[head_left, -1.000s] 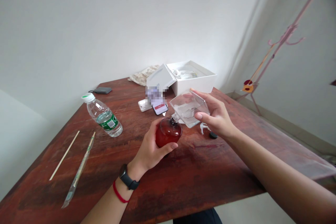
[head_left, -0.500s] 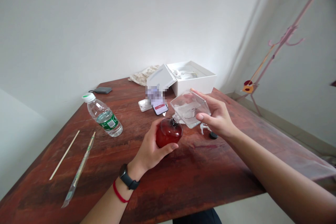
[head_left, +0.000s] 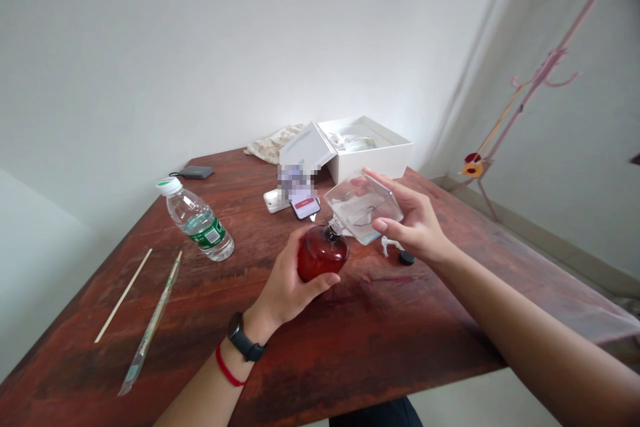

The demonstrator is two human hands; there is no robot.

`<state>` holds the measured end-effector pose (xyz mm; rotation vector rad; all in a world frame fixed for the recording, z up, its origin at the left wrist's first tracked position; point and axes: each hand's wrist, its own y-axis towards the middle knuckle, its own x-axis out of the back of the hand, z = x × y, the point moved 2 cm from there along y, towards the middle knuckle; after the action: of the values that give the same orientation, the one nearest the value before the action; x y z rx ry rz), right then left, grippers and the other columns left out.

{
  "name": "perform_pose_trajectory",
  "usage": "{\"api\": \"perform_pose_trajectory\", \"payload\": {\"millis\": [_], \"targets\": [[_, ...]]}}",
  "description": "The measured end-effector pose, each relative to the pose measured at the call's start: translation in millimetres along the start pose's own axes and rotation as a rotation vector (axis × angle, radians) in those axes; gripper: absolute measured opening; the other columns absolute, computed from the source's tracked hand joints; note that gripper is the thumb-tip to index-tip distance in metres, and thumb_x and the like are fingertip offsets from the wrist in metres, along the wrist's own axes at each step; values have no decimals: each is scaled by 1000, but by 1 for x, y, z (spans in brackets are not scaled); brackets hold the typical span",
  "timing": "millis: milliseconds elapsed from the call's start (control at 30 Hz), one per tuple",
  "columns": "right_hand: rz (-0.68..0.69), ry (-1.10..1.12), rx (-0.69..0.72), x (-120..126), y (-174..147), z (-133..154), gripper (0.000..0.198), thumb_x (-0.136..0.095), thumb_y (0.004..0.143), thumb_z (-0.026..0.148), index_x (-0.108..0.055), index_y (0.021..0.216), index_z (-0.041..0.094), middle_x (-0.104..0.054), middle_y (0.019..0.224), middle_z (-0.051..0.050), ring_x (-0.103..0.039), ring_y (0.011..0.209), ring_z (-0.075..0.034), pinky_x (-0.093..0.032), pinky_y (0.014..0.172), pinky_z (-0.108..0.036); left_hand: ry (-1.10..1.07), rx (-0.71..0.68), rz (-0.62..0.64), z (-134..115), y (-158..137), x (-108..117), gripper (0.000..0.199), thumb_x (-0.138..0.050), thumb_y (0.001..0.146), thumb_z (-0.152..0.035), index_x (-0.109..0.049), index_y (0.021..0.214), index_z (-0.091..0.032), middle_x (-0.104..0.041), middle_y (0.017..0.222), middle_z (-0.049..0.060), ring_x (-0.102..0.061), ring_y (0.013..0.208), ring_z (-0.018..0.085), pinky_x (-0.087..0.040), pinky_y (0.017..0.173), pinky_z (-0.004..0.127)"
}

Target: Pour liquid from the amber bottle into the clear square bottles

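My left hand [head_left: 287,283] is wrapped round a rounded bottle [head_left: 324,257] that looks dark red-brown, holding it from the left side. In my right hand [head_left: 417,223] is a clear square-sided bottle [head_left: 363,208], tipped over so that its neck points down and left. That neck meets the mouth of the red-brown bottle; whether any liquid is passing between them I cannot tell. Just beyond the right hand's thumb lie a white pump head [head_left: 386,245] and a black cap [head_left: 407,257] on the wooden table [head_left: 380,327].
At the left stands a water bottle [head_left: 203,227] near a bare chopstick [head_left: 123,297] and a wrapped pair of chopsticks [head_left: 153,320]. Towards the wall are a phone [head_left: 305,206], a white case [head_left: 273,201], an open white box [head_left: 373,160], a cloth [head_left: 270,143] and a grey device [head_left: 195,172].
Both hands keep their grips and hardly move. The clear bottle stays tilted with its neck at the other bottle's mouth.
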<state>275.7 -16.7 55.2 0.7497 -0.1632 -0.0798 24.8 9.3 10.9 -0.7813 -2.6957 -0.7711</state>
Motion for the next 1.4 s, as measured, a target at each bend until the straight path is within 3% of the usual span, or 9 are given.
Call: {"api": "perform_pose_trajectory", "payload": {"millis": [500,1400], "targets": [[-10,-22,5,0,0,1,69,-89,84,52,-67,148,39,-78,139,-6,-72,131,-34,-59,110,-49,1,-2,0,0,-1,0,82,-80,89,-69,-51,150,-23,-69,140,14,-68,127,36,-51,116,52],[-1,-21,-30,1,-1,0,71,-89,85,52,-65,150,38,-77,140,-6,-70,134,-35,-53,117,-55,12,-1,3,-2,-2,0,81,-81,89,-68,-50,149,-24,-69,140,14,-68,127,35,-51,115,51]]}}
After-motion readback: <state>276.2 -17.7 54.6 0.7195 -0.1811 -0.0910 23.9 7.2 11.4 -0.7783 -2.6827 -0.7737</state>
